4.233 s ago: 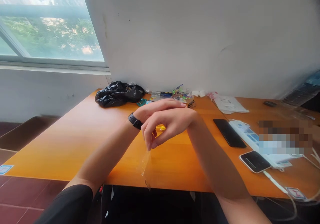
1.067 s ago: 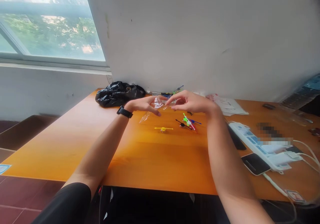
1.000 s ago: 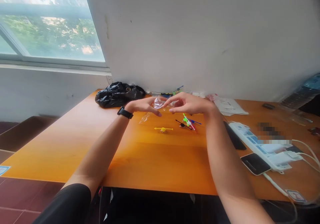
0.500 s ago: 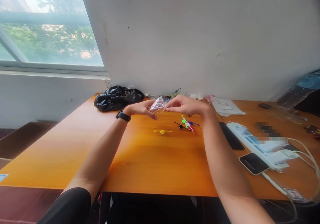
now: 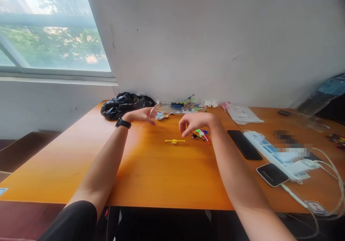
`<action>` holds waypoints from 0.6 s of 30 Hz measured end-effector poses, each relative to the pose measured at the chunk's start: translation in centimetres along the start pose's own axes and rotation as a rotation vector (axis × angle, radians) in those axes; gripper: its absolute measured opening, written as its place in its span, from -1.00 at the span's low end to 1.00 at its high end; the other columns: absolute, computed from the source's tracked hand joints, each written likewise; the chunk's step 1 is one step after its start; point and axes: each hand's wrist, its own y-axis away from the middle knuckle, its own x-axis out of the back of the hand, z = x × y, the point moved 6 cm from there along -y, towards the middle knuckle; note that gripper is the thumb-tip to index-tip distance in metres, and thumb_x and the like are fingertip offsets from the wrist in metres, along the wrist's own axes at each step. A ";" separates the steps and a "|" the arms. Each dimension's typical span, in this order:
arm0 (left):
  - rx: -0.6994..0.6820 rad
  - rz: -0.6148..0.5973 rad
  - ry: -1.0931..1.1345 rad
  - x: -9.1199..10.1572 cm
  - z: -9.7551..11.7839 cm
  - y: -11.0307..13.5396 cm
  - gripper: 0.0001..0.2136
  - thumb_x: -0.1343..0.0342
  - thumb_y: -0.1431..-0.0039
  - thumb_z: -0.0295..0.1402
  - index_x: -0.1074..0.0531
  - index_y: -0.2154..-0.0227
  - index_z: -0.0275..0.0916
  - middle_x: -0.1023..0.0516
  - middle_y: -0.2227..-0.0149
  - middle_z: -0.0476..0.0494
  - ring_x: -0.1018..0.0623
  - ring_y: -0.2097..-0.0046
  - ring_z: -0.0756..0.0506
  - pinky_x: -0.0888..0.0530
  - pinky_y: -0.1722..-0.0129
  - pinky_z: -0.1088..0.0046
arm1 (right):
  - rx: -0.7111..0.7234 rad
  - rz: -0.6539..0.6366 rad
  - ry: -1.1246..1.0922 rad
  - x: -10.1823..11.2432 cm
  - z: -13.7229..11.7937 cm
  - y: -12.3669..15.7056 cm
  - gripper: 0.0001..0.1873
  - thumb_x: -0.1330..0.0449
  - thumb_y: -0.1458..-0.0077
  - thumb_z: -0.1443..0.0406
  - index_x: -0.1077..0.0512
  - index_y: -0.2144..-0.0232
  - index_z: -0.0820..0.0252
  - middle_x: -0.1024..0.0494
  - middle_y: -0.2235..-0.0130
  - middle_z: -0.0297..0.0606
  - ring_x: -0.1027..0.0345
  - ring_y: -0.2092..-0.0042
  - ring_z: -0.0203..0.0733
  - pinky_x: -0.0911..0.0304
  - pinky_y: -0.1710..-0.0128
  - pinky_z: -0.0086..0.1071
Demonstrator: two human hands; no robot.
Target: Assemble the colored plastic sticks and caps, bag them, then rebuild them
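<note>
My left hand (image 5: 140, 116), with a dark band at the wrist, holds a clear plastic bag (image 5: 155, 111) at its fingers; part of the bag is hidden behind the hand. My right hand (image 5: 195, 122) hovers palm down, its fingers bent and slightly apart, with nothing visible in them. Below and beside it lie small plastic arrow spinners: a black one (image 5: 194, 136), a white-centred green and red pair (image 5: 201, 133) and a blue one (image 5: 206, 131), partly covered by the hand. A yellow arrow spinner (image 5: 174, 141) lies separately on the wooden table (image 5: 167, 176).
A black plastic bag (image 5: 121, 106) sits at the back left. Clear packaging with small coloured parts (image 5: 194, 106) lies along the wall. At right are a black phone (image 5: 244, 144), a white power strip (image 5: 265, 149) with cables, and a dark-topped white device (image 5: 272, 174).
My hands have moved apart. The left went leftward with the clear bag, while the right came down nearer the spinners and away from the bag.
</note>
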 end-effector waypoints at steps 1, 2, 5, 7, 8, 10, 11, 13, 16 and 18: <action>0.012 0.000 -0.014 0.0 -0.4 -0.1 -0.50 -0.44 0.12 -0.13 -0.44 0.13 -0.21 -0.50 0.19 -0.09 -0.49 0.15 -0.16 -0.40 0.18 0.37 | -0.074 -0.078 0.035 -0.9 0.4 -0.8 -0.58 -0.50 0.15 0.01 -0.64 0.29 0.13 -0.68 0.24 -0.21 -0.53 0.22 -0.08 -0.24 0.33 -0.35; 0.023 0.001 -0.023 0.0 -0.7 -0.2 -0.49 -0.44 0.13 -0.13 -0.43 0.13 -0.20 -0.51 0.17 -0.09 -0.49 0.13 -0.17 -0.40 0.16 0.36 | -0.144 -0.114 0.075 -1.7 0.8 -1.6 -0.55 -0.52 0.21 0.01 -0.64 0.29 0.13 -0.68 0.27 -0.21 -0.53 0.23 -0.06 -0.23 0.34 -0.34; 0.049 0.001 -0.033 0.0 -1.4 -0.5 -0.45 -0.46 0.17 -0.12 -0.42 0.12 -0.19 -0.52 0.12 -0.12 -0.51 0.08 -0.20 -0.42 0.13 0.35 | -0.244 -0.162 0.137 -3.5 1.0 -3.9 -0.51 -0.56 0.34 0.05 -0.63 0.33 0.13 -0.69 0.30 -0.22 -0.54 0.24 -0.03 -0.21 0.37 -0.33; 0.052 0.002 -0.042 0.0 -1.5 -0.6 -0.44 -0.46 0.17 -0.11 -0.42 0.11 -0.18 -0.53 0.11 -0.13 -0.51 0.06 -0.21 -0.43 0.12 0.35 | -0.227 -0.200 0.138 -4.5 0.8 -4.9 -0.58 -0.55 0.33 0.08 -0.62 0.38 0.14 -0.69 0.30 -0.22 -0.54 0.24 -0.04 -0.21 0.38 -0.33; 0.048 0.007 -0.050 0.1 -1.5 -0.5 -0.43 -0.46 0.17 -0.11 -0.42 0.10 -0.18 -0.53 0.11 -0.12 -0.51 0.06 -0.21 -0.43 0.12 0.35 | -0.212 -0.200 0.132 -4.7 0.8 -5.3 -0.61 -0.53 0.32 0.11 -0.62 0.40 0.15 -0.69 0.30 -0.22 -0.54 0.25 -0.04 -0.21 0.38 -0.33; 0.036 0.021 -0.066 0.2 -1.2 -0.4 -0.41 -0.46 0.17 -0.10 -0.43 0.08 -0.18 -0.52 0.12 -0.11 -0.51 0.07 -0.20 -0.42 0.13 0.36 | -0.194 -0.160 0.113 -4.5 0.9 -5.4 -0.67 -0.50 0.27 0.15 -0.62 0.40 0.16 -0.69 0.33 -0.21 -0.54 0.26 -0.05 -0.21 0.38 -0.34; 0.030 0.026 -0.072 0.2 -1.0 -0.3 -0.41 -0.46 0.17 -0.10 -0.43 0.07 -0.18 -0.52 0.14 -0.10 -0.51 0.09 -0.19 -0.42 0.14 0.37 | -0.193 -0.131 0.096 -4.1 1.0 -5.3 -0.69 -0.48 0.25 0.16 -0.63 0.39 0.17 -0.68 0.35 -0.21 -0.54 0.26 -0.06 -0.22 0.37 -0.34; 0.019 0.027 -0.081 0.2 -0.7 -0.2 -0.43 -0.45 0.16 -0.08 -0.43 0.09 -0.19 -0.51 0.18 -0.08 -0.50 0.13 -0.17 -0.40 0.19 0.39 | -0.170 -0.095 0.037 -3.2 1.2 -4.4 -0.70 -0.45 0.18 0.14 -0.64 0.37 0.19 -0.67 0.37 -0.19 -0.54 0.29 -0.08 -0.23 0.36 -0.35; 0.016 0.031 -0.100 0.0 -0.4 -0.4 -0.44 -0.45 0.16 -0.08 -0.43 0.11 -0.20 -0.50 0.21 -0.07 -0.50 0.18 -0.15 -0.39 0.23 0.40 | -0.050 -0.046 -0.098 -1.3 1.0 -2.1 -0.63 -0.37 0.02 0.04 -0.66 0.29 0.21 -0.65 0.36 -0.19 -0.47 0.38 -0.17 -0.21 0.37 -0.35; 0.012 0.058 -0.149 -0.1 -0.3 -0.6 -0.43 -0.45 0.17 -0.08 -0.43 0.11 -0.20 -0.51 0.19 -0.09 -0.50 0.17 -0.16 -0.40 0.24 0.39 | 0.025 0.084 -0.142 0.6 0.9 -0.4 -0.57 -0.32 -0.06 -0.02 -0.65 0.24 0.22 -0.60 0.40 -0.22 -0.37 0.41 -0.21 -0.15 0.40 -0.36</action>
